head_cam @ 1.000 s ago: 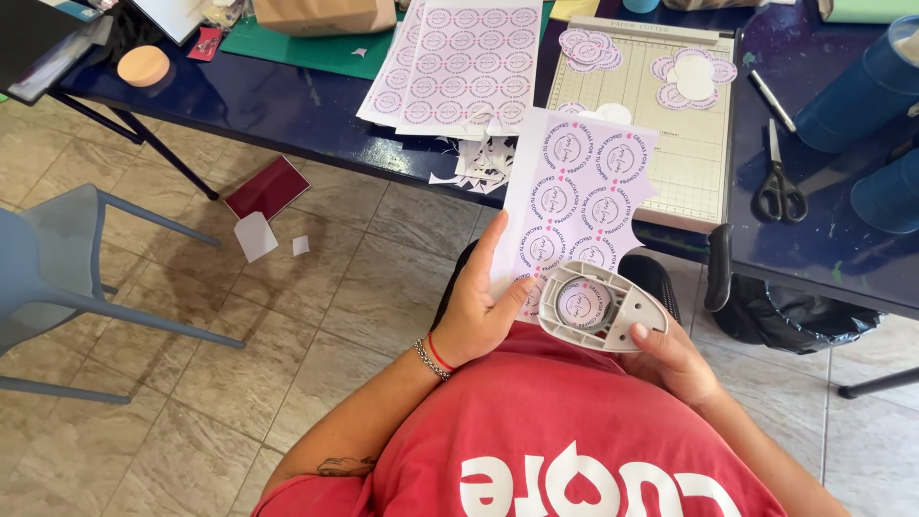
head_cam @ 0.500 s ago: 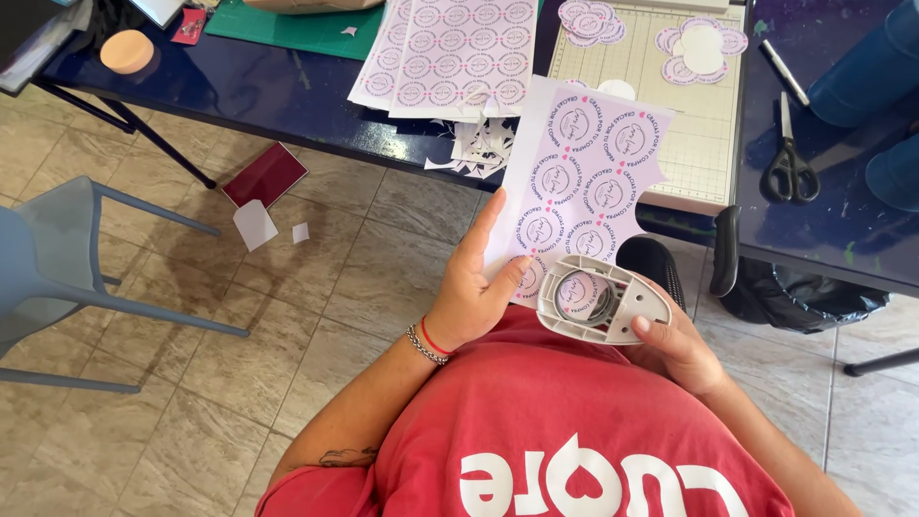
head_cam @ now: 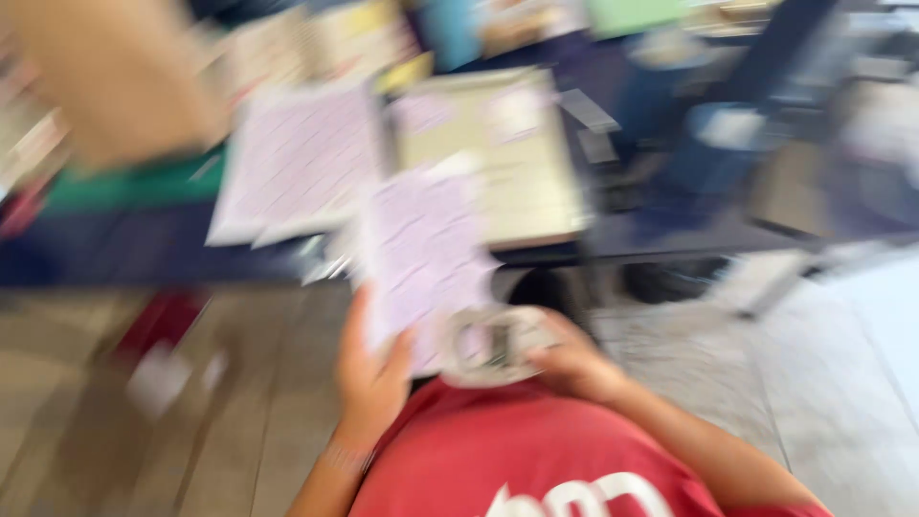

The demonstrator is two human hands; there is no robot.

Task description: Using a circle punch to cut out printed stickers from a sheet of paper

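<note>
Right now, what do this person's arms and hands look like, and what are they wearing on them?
Both arms are bare from the short sleeves of a red T-shirt with white lettering. The left hand and right hand wear no gloves. A thin band seems to circle the left wrist, but the picture is too blurred to tell its colour or any rings.

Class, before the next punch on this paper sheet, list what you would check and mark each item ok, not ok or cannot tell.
1. Left hand holds the printed paper sheet: ok.
2. Right hand on the paper punch: ok.
3. Sheet's lower edge reaches the punch: ok.
4. Printed circle lined up in the punch: cannot tell, picture blurred.
5. Fingertips away from the cutter: cannot tell.
</note>
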